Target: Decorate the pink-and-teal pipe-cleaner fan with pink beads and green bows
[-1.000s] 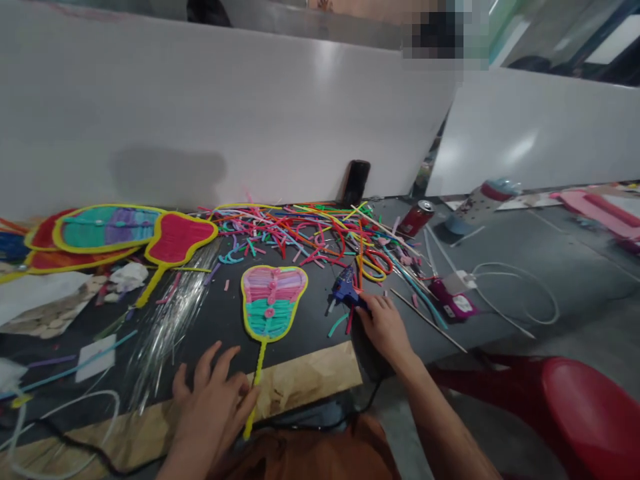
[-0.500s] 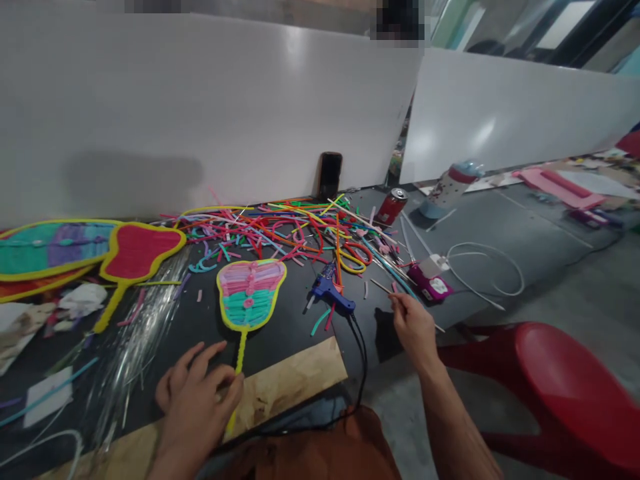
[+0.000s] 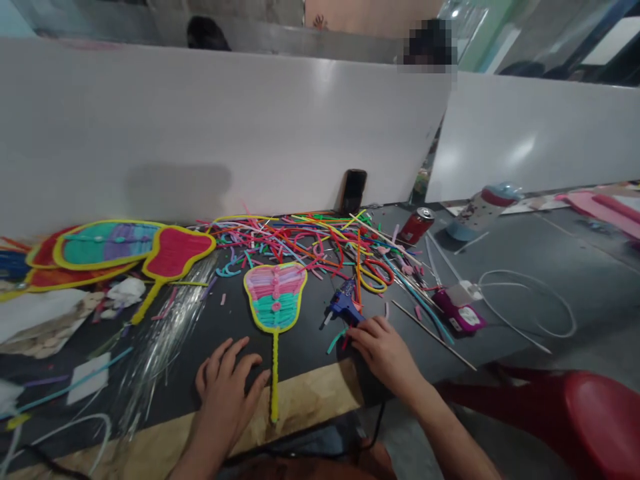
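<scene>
A small pipe-cleaner fan (image 3: 276, 303), pink and lilac above teal with a yellow rim, lies flat on the dark table with its yellow twisted handle toward me. My left hand (image 3: 227, 380) rests just left of that handle, fingers spread, holding nothing. My right hand (image 3: 383, 350) has its fingers closed around the handle of a blue glue gun (image 3: 345, 303), which lies on the table with its nozzle pointing left. Short teal and red pipe-cleaner bits (image 3: 336, 341) lie by the gun. To the right of my right hand is a thin stick (image 3: 433, 335).
A heap of coloured pipe cleaners (image 3: 300, 240) runs along the white partition (image 3: 225, 127). Finished fans (image 3: 175, 253) and clear strips (image 3: 165, 347) lie left. A phone (image 3: 353, 191), red can (image 3: 418, 225), bottle (image 3: 483, 210) and purple power block (image 3: 459, 312) stand right, near a red chair (image 3: 595, 420).
My right hand has let go of the thin stick and moved left onto the glue gun. My left hand has released the fan's handle. The view has turned slightly left.
</scene>
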Motion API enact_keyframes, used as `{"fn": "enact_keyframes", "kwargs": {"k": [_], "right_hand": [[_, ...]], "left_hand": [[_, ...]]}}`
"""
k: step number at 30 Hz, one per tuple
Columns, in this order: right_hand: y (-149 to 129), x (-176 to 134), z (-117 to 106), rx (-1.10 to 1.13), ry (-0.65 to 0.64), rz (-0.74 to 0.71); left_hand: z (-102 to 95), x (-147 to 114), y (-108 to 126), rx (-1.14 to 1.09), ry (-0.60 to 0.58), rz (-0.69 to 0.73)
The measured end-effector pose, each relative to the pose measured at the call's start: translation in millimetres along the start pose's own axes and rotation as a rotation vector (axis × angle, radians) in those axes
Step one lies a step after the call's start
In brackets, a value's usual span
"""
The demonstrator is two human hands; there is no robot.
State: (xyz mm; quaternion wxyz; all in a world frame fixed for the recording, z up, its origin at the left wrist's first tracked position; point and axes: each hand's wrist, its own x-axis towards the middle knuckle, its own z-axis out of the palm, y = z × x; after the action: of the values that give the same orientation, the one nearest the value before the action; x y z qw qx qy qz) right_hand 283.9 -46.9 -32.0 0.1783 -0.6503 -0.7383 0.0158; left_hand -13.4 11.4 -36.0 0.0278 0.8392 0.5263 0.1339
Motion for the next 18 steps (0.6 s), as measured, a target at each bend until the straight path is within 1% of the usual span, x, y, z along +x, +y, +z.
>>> {"fn": "enact_keyframes", "kwargs": {"k": [2, 4, 7, 9, 12, 15, 18], "right_hand": [[-8.0, 3.3, 4.8, -0.082, -0.030, -0.038], [-13.7, 6.9, 8.1, -0.146, -0.052, -0.039], [-17.1, 12.1, 9.4, -0.201, -0.082, -0.049], [-17.0, 14.7, 8.7, -0.212, -0.087, -0.074], [-15.7, 16.0, 8.7, -0.200, -0.100, -0.141], [-14.9, 15.0, 11.8, -0.169, -0.106, -0.219], [-14.0, 18.2, 13.9, -0.049, -0.060, -0.271]], "left_hand": [[2.4, -2.8, -11.0, 0.005, 0.042, 0.000], [3.4, -4.6, -19.7, -0.015, 0.077, 0.007], [1.1, -5.9, -27.8, -0.065, 0.108, 0.013], [-1.9, -6.5, -30.5, -0.090, 0.130, -0.012], [-6.1, -7.0, -32.9, -0.118, 0.167, -0.063], [-8.2, -7.5, -35.1, -0.131, 0.194, -0.077], [-9.3, -8.9, -37.0, -0.147, 0.209, -0.086]]}}
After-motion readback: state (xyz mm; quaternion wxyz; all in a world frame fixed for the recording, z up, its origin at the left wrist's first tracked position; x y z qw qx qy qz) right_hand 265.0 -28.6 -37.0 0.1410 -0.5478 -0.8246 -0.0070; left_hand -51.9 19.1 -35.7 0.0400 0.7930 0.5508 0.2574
